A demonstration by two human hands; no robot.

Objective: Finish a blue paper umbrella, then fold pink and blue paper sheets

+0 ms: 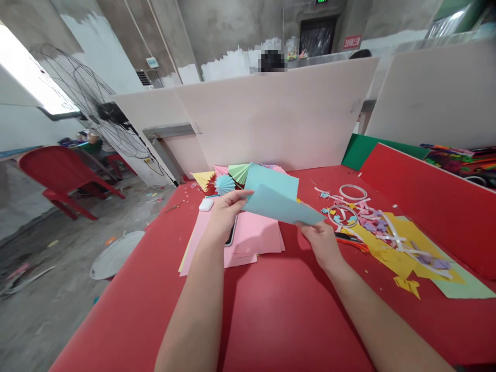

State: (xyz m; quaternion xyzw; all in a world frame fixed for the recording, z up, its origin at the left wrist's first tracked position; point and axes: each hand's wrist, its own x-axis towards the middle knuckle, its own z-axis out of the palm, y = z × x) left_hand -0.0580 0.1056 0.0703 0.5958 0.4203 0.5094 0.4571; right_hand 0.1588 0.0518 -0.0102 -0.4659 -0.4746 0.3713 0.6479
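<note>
Both my hands hold a light blue paper sheet (pixel 273 199) above the red table (pixel 279 310). My left hand (pixel 227 209) pinches its left edge, and my right hand (pixel 320 240) grips its lower right corner. The sheet is folded over, one half lying at an angle on the other. Beneath it lies a stack of pink paper (pixel 251 240) with a dark phone (pixel 231 235) partly under my left hand. Behind the sheet stand several folded paper fans (pixel 227 181) in yellow, pink, blue and green.
Tape rings (pixel 352 192), orange-handled scissors (pixel 352 242), yellow paper and paper scraps (pixel 391 243) lie at the right. A small white object (pixel 206 204) sits by the pink stack. White partitions (pixel 279 119) close the back. Red chairs (pixel 62 175) and a floor fan (pixel 96 111) stand at the left.
</note>
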